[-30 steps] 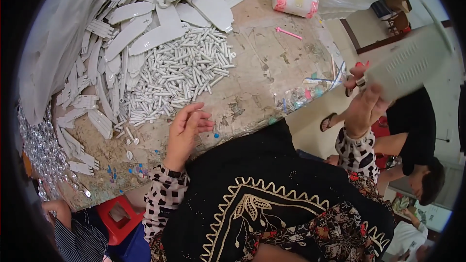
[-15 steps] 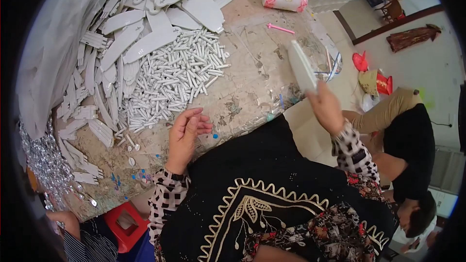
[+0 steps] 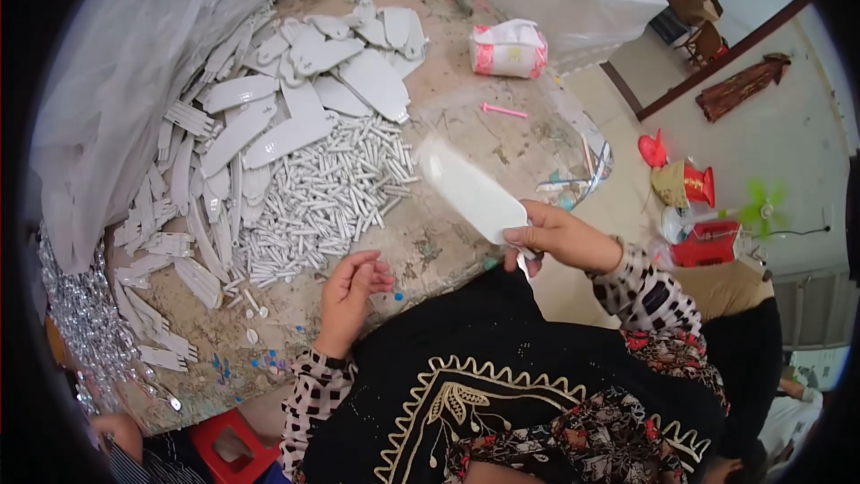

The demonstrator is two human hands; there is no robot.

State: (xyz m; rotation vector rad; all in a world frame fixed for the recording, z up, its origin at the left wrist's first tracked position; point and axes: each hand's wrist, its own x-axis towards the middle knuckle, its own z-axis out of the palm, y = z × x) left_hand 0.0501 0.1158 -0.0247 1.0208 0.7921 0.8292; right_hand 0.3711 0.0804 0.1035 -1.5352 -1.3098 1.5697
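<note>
Thumb on top and fingers beneath, my right hand (image 3: 569,237) grips a broad, flat white plastic blade-shaped piece (image 3: 470,188) at its near end, over the table's near right part. The piece tilts up to the left, its far end blurred. My left hand (image 3: 352,294) rests by the table's front edge, fingers loosely curled but apart, with nothing visible in it. Just beyond lies a heap of short white tubes (image 3: 327,202). Behind and left of it, flat white plastic pieces (image 3: 313,94) are piled up, and white fork-shaped pieces (image 3: 161,314) lie at the left.
A tissue pack (image 3: 509,49) and a pink stick (image 3: 503,111) lie on the stained table (image 3: 421,251). Clear plastic sheeting (image 3: 134,81) rises at the left above silvery strips (image 3: 85,332). A red stool (image 3: 235,446) stands below; another person (image 3: 748,332) is at the right.
My right hand has swung the white piece left and turned its broad face into view. My left hand stays by the table edge. The view has shifted, and the person at the right has moved.
</note>
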